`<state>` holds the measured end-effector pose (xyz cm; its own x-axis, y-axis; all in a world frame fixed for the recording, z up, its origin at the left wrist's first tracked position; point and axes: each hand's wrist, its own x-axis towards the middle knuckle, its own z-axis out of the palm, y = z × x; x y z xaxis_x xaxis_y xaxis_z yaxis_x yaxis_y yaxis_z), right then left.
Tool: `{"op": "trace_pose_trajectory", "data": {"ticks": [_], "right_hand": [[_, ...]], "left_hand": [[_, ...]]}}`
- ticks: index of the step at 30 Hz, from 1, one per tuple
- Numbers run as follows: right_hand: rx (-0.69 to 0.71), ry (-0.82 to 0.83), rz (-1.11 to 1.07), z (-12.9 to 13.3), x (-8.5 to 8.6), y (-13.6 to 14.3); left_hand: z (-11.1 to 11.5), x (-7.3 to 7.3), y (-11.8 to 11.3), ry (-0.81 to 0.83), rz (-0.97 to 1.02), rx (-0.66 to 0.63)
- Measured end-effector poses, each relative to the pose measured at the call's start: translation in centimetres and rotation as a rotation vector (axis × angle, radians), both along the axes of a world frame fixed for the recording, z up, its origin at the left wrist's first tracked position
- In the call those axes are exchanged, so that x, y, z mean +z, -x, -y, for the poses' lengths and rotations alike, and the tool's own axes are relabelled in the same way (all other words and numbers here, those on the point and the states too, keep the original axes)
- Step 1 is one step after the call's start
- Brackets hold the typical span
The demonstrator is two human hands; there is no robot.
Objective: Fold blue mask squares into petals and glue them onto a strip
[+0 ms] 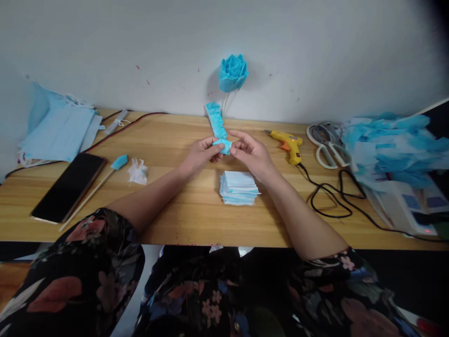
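Observation:
Between my two hands is a small folded piece of blue mask fabric [222, 146]. My left hand [200, 154] pinches its left side with the thumb on top. The thumb and a finger of my right hand [251, 154] close on its right edge. Just beyond lies a row of folded blue pieces [215, 119], overlapping one another. Nearer to me, below the right hand, sits a stack of pale blue fabric squares [240, 188]. A blue fabric flower [233, 73] on a thin stem leans against the wall.
On the left are face masks [58, 124], a phone [70, 187], a stick with a blue tip [91, 196] and a white scrap [138, 172]. To the right lie a yellow glue gun [288, 144] with its cord, scissors [329, 152], a fabric pile [393, 145] and a power strip [403, 206].

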<state>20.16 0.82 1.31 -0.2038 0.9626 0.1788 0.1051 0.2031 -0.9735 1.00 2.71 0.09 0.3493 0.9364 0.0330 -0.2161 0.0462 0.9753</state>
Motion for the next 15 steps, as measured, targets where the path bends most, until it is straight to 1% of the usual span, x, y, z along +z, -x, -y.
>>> {"op": "trace_pose_trajectory", "data": {"ticks": [7, 15], "right_hand": [[-0.038, -0.037, 0.019, -0.29, -0.05, -0.05], [-0.068, -0.059, 0.043, -0.34, -0.15, 0.0]], "left_hand": [[0.17, 0.37, 0.0, -0.034, -0.016, -0.026], [0.07, 0.14, -0.03, -0.065, -0.075, -0.023]]}}
